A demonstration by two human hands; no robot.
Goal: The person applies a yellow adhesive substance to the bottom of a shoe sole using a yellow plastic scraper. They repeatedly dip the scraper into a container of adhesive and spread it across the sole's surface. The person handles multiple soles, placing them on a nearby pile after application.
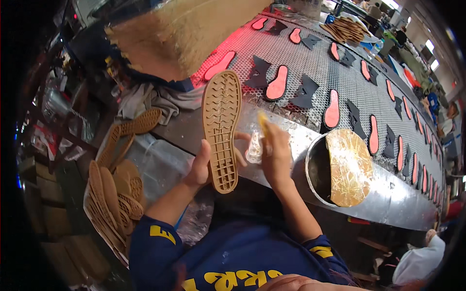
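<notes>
My left hand [199, 167] grips a tan shoe sole [222, 128] by its edge and holds it upright, ridged and gridded face toward me. Beside it, my right hand [277, 150] is closed on a yellow-handled tool [263, 123]; motion smears it, and its working end is not clear. A clear, whitish object [254, 149] shows between the two hands, too blurred to name. Right of my right hand stands a round pot [310, 167], half covered by a shiny tan lid [350, 167].
A mesh conveyor [303, 60] carries pink-faced soles [332, 109] and black cut pieces [305, 91]. Its metal edge [398, 199] runs along my front. More tan soles [109, 189] fill a box at left. A large brown board [184, 36] stands at the back; a person's pale sleeve [420, 259] shows lower right.
</notes>
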